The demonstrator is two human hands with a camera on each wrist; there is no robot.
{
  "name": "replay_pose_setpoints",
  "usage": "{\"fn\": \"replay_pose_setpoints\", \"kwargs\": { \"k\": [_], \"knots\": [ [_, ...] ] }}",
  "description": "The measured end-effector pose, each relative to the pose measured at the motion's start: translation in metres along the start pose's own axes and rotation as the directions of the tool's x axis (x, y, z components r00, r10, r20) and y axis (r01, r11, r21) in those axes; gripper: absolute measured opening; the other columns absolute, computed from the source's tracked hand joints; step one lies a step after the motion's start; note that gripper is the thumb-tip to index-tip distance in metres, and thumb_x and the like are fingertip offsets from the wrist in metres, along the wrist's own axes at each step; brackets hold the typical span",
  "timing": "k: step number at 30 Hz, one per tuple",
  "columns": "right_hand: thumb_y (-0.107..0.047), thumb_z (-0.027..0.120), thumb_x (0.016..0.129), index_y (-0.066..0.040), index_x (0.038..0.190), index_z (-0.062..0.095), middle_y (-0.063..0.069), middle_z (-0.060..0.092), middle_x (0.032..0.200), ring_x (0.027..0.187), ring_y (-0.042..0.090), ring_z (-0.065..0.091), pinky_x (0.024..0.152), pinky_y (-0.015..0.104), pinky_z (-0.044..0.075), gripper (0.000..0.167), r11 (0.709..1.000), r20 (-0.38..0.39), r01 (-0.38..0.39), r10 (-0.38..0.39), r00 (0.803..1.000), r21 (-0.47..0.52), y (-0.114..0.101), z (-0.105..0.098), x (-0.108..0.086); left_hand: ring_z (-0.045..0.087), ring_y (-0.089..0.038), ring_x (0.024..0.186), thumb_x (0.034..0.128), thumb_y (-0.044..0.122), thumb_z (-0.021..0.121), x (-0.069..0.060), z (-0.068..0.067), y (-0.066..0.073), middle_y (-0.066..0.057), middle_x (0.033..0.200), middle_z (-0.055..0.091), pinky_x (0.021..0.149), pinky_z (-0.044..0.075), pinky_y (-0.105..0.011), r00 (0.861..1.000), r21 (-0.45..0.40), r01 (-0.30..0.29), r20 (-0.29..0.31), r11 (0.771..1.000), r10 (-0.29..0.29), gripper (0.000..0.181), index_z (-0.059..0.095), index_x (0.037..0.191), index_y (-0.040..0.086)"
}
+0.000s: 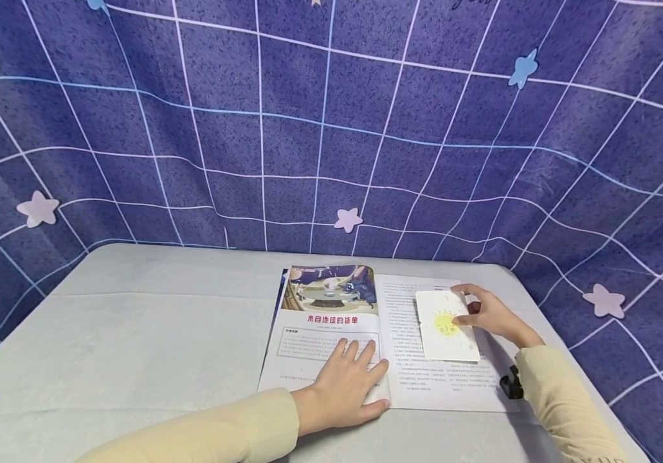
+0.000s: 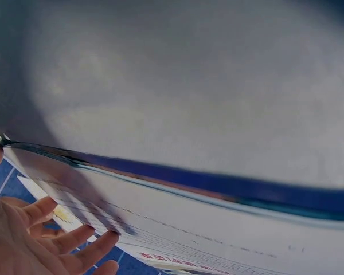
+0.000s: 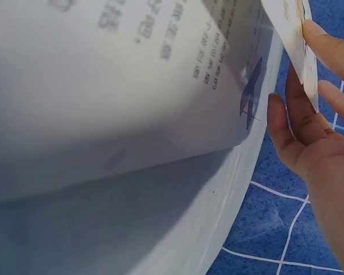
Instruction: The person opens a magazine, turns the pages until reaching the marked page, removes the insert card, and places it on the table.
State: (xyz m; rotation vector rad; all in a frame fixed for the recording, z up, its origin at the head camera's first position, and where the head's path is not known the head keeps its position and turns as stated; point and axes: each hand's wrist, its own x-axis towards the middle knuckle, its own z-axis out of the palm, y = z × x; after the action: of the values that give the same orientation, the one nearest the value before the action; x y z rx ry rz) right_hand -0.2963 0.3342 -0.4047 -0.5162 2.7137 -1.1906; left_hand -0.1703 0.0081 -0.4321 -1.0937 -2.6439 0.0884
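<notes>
An open magazine (image 1: pixel 441 389) lies on the table, with a colour picture and red Chinese title on its left page and dense print on the right. My left hand (image 1: pixel 343 386) rests on the lower left page near the fold, fingers spread. Over the right page, my right hand (image 1: pixel 496 315) pinches a white card (image 1: pixel 432 347) by its right side, between thumb and fingers. A yellow smiling sun is printed on the card. Two layers show at the card's edge (image 3: pixel 311 86) in the right wrist view. Part of the print beneath the card is hidden.
A pale grey cloth covers the table (image 1: pixel 105 321), whose right edge runs close to the right forearm. Behind hangs a dark blue curtain (image 1: pixel 285 141) with a line grid and stars. A small black object (image 1: pixel 512 384) sits by the right sleeve.
</notes>
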Motion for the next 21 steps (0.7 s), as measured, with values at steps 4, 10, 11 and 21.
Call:
{"fn": "replay_pose_setpoints", "kwargs": {
  "k": [4, 10, 11, 21],
  "knots": [
    [-0.010, 0.075, 0.073, 0.001, 0.130, 0.040, 0.024, 0.056, 0.102, 0.063, 0.005, 0.053, 0.056, 0.023, 0.045, 0.068, 0.999, 0.003, -0.010, 0.010, 1.000, 0.050, 0.0001, -0.0009, -0.0013, 0.052, -0.033, 0.112, 0.0872, 0.063, 0.033, 0.0000, -0.0003, 0.0003, -0.014, 0.131, 0.048, 0.094, 0.036, -0.049, 1.000, 0.003, 0.001, 0.006, 1.000, -0.001, 0.060, 0.047, 0.129, 0.022],
    [-0.007, 0.072, 0.075, 0.004, 0.130, 0.039, 0.027, 0.052, 0.111, 0.073, 0.006, 0.059, 0.061, 0.027, 0.051, 0.065, 0.990, 0.007, 0.008, -0.009, 1.000, 0.139, -0.0002, -0.0023, -0.0032, 0.052, -0.032, 0.112, 0.0875, 0.062, 0.033, 0.0001, 0.0001, 0.0010, -0.014, 0.132, 0.048, 0.094, 0.035, -0.048, 1.000, -0.002, 0.003, 0.018, 1.000, -0.003, 0.060, 0.047, 0.129, 0.022],
    [-0.006, 0.071, 0.075, 0.004, 0.130, 0.039, 0.027, 0.052, 0.112, 0.074, 0.006, 0.060, 0.062, 0.027, 0.051, 0.064, 0.988, 0.004, 0.016, -0.017, 1.000, 0.151, -0.0005, -0.0025, -0.0035, 0.052, -0.032, 0.112, 0.0875, 0.062, 0.033, 0.0000, -0.0002, 0.0011, -0.014, 0.131, 0.048, 0.094, 0.036, -0.048, 1.000, -0.002, 0.003, 0.018, 1.000, -0.002, 0.060, 0.047, 0.129, 0.022],
    [-0.008, 0.071, 0.077, 0.003, 0.133, 0.036, 0.027, 0.049, 0.119, 0.084, 0.007, 0.063, 0.070, 0.027, 0.052, 0.067, 0.976, -0.014, 0.006, -0.003, 1.000, 0.219, -0.0027, -0.0062, -0.0057, 0.052, -0.032, 0.112, 0.0875, 0.062, 0.033, 0.0006, -0.0002, 0.0007, -0.015, 0.131, 0.048, 0.094, 0.036, -0.048, 1.000, -0.009, 0.002, 0.021, 1.000, -0.001, 0.060, 0.047, 0.129, 0.021]
  ]
}}
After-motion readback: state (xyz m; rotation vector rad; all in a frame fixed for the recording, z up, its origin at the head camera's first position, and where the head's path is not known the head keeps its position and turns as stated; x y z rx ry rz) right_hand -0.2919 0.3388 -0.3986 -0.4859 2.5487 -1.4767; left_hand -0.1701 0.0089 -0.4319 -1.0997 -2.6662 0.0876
